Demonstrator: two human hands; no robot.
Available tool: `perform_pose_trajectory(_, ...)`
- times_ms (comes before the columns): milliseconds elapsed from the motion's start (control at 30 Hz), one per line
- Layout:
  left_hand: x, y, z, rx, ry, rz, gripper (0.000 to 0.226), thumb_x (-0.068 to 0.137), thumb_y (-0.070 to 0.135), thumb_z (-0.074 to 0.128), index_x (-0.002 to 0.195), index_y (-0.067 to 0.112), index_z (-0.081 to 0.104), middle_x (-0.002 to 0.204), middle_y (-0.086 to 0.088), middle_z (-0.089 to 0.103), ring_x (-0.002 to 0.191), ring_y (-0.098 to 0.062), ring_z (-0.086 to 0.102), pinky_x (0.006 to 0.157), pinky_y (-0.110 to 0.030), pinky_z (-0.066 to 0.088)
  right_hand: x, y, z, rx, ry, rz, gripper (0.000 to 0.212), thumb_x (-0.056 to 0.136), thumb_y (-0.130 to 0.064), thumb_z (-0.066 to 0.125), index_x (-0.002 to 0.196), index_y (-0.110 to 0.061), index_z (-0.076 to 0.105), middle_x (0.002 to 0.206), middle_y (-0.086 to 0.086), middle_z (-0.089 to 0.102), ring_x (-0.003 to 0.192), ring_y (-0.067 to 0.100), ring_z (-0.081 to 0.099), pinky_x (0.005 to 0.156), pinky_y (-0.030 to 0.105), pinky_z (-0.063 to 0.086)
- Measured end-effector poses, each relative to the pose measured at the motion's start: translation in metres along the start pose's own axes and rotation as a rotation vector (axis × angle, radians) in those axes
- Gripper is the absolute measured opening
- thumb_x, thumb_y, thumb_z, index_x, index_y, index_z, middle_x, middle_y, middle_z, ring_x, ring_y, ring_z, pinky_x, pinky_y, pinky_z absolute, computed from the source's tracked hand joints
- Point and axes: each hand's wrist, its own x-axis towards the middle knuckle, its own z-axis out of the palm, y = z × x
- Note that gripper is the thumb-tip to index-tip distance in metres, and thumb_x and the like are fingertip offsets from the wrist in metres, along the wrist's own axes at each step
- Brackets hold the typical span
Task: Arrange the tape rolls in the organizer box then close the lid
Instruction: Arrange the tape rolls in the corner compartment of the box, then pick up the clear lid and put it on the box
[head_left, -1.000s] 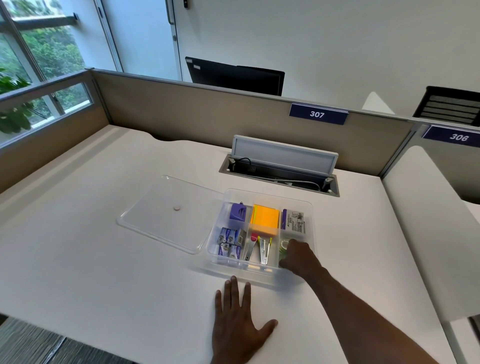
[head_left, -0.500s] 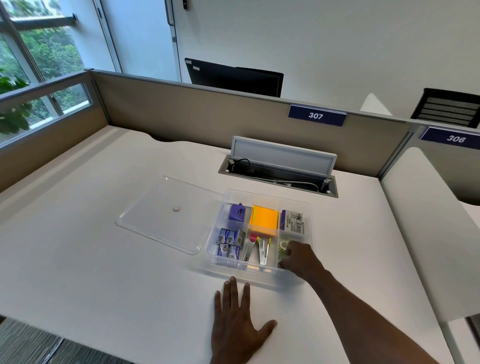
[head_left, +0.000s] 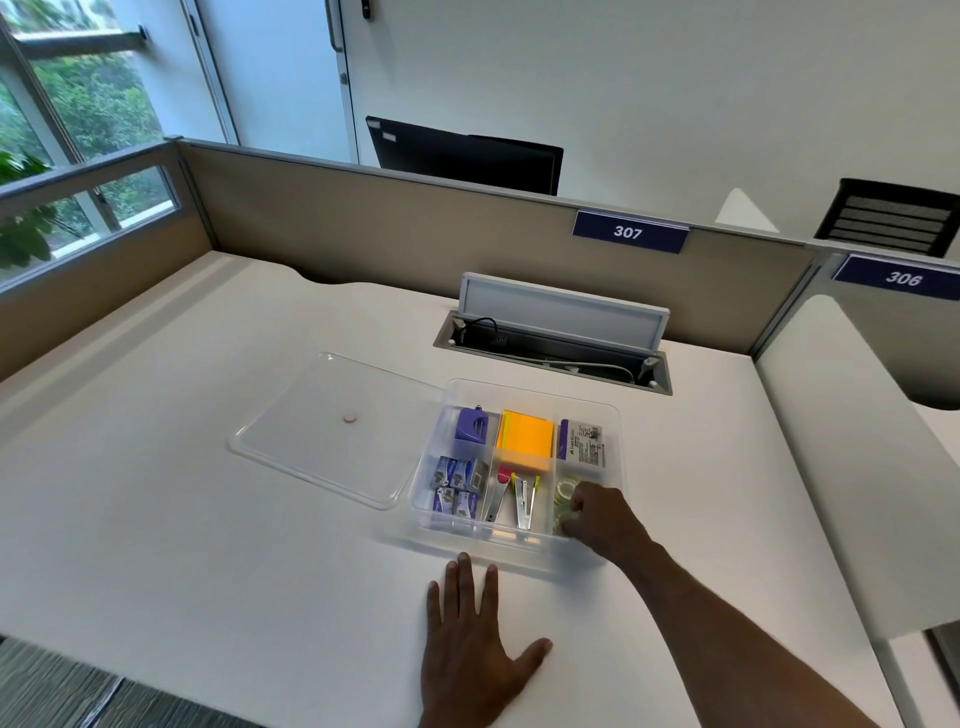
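A clear organizer box (head_left: 618, 415) sits open on the white desk, split into several compartments. In its front right compartment lie clear tape rolls (head_left: 564, 490), partly hidden by my right hand (head_left: 602, 519), whose curled fingers reach in and hold them. The clear lid (head_left: 332, 431) lies flat on the desk to the left of the box, its right edge touching it. My left hand (head_left: 475, 654) rests flat on the desk in front of the box, fingers spread.
Other compartments hold a purple sharpener (head_left: 471, 429), orange sticky notes (head_left: 524, 441), staple boxes (head_left: 457, 486), staplers (head_left: 524, 501) and a printed packet (head_left: 583, 447). An open cable tray (head_left: 556, 353) sits behind the box. Partition walls (head_left: 415, 228) bound the desk.
My right hand has stayed in the front right compartment, shifting only slightly over the tape rolls. The left hand has not moved.
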Motion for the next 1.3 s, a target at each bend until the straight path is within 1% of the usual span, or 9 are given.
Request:
perform_pose_trajectory(133, 0.001, -0.001, 0.001, -0.017, -0.029, -0.005, 0.1, 0.068, 0.089, 0.034, 0.134, 0.017, 0.053, 0.145, -0.02, 0.042, 0.133, -0.036, 0.042, 0.111, -0.045, 0.001, -0.001, -0.001, -0.001, -0.049, 0.078, -0.036, 0.015, 0.08, -0.022, 0.067, 0.087, -0.009, 0.065, 0.09, 0.01, 0.069, 0.079, 0.025, 0.062, 0.058, 0.02, 0.039)
perform_pose_trajectory(233, 0.0, -0.001, 0.002, -0.009, -0.032, -0.008, 0.1, 0.068, 0.09, 0.034, 0.135, 0.018, 0.053, 0.145, -0.019, 0.043, 0.136, -0.034, 0.032, 0.111, -0.044, -0.001, -0.003, -0.007, -0.005, -0.076, 0.198, -0.056, 0.02, 0.085, -0.026, 0.063, 0.087, -0.006, 0.064, 0.095, 0.016, 0.071, 0.087, 0.032, 0.065, 0.069, 0.031, 0.049)
perform_pose_trajectory(333, -0.001, 0.001, -0.003, 0.005, -0.048, -0.019, 0.096, 0.072, 0.088, 0.031, 0.132, 0.018, 0.056, 0.142, -0.017, 0.048, 0.133, -0.033, 0.04, 0.111, -0.041, -0.002, -0.005, -0.016, -0.013, -0.098, 0.269, -0.073, 0.023, 0.088, -0.028, 0.058, 0.092, -0.006, 0.064, 0.097, 0.018, 0.07, 0.089, 0.033, 0.064, 0.074, 0.034, 0.051)
perform_pose_trajectory(367, -0.002, -0.001, -0.003, 0.002, -0.026, -0.022, 0.094, 0.075, 0.086, 0.028, 0.135, 0.018, 0.053, 0.145, -0.016, 0.044, 0.135, -0.031, 0.04, 0.113, -0.039, -0.003, -0.005, -0.018, -0.016, -0.096, 0.271, -0.085, 0.025, 0.089, -0.028, 0.057, 0.096, -0.005, 0.064, 0.1, 0.018, 0.07, 0.092, 0.032, 0.064, 0.076, 0.035, 0.051)
perform_pose_trajectory(467, 0.0, -0.009, -0.008, -0.148, 0.035, -0.067, 0.082, 0.087, 0.073, 0.027, 0.15, 0.02, 0.024, 0.16, -0.006, 0.014, 0.146, -0.018, 0.011, 0.118, -0.033, -0.001, -0.006, -0.029, -0.021, -0.056, 0.269, -0.124, 0.033, 0.091, -0.031, 0.057, 0.111, -0.006, 0.063, 0.114, 0.015, 0.068, 0.105, 0.03, 0.062, 0.09, 0.036, 0.05)
perform_pose_trajectory(600, 0.008, -0.019, -0.031, -0.534, 0.378, -0.323, 0.051, 0.092, 0.035, 0.059, 0.135, 0.011, 0.048, 0.141, -0.012, 0.049, 0.13, -0.025, 0.043, 0.106, -0.037, 0.037, -0.001, -0.051, -0.019, -0.032, 0.249, -0.182, 0.038, 0.092, -0.035, 0.056, 0.118, -0.007, 0.061, 0.119, 0.012, 0.066, 0.11, 0.027, 0.059, 0.094, 0.036, 0.047)
perform_pose_trajectory(733, 0.033, -0.042, -0.072, -0.768, 0.608, -0.603, 0.042, 0.091, 0.024, 0.061, 0.126, 0.001, 0.055, 0.125, -0.02, 0.059, 0.113, -0.033, 0.057, 0.096, -0.042, 0.045, 0.012, -0.086, -0.011, -0.017, 0.218, -0.206, 0.04, 0.092, -0.035, 0.055, 0.121, -0.007, 0.058, 0.122, 0.013, 0.062, 0.114, 0.029, 0.055, 0.094, 0.037, 0.045)
perform_pose_trajectory(933, 0.077, -0.09, -0.117, -0.921, 0.549, -0.878, 0.049, 0.094, 0.028, 0.058, 0.129, -0.005, 0.051, 0.131, -0.028, 0.053, 0.122, -0.04, 0.048, 0.103, -0.043, 0.035, 0.041, -0.146, 0.003, 0.015, 0.197, -0.266, 0.04, 0.09, -0.031, 0.059, 0.122, -0.007, 0.057, 0.122, 0.014, 0.061, 0.115, 0.029, 0.054, 0.096, 0.034, 0.042)
perform_pose_trajectory(1300, 0.141, -0.164, -0.155, -1.055, 0.463, -1.0, 0.056, 0.089, 0.025, 0.065, 0.128, -0.011, 0.048, 0.13, -0.031, 0.053, 0.123, -0.042, 0.047, 0.103, -0.042, 0.035, 0.122, -0.256, 0.035, -0.085, 0.084, -0.245, 0.051, 0.09, -0.035, 0.058, 0.132, -0.006, 0.048, 0.132, 0.016, 0.05, 0.125, 0.031, 0.047, 0.104, 0.035, 0.039)
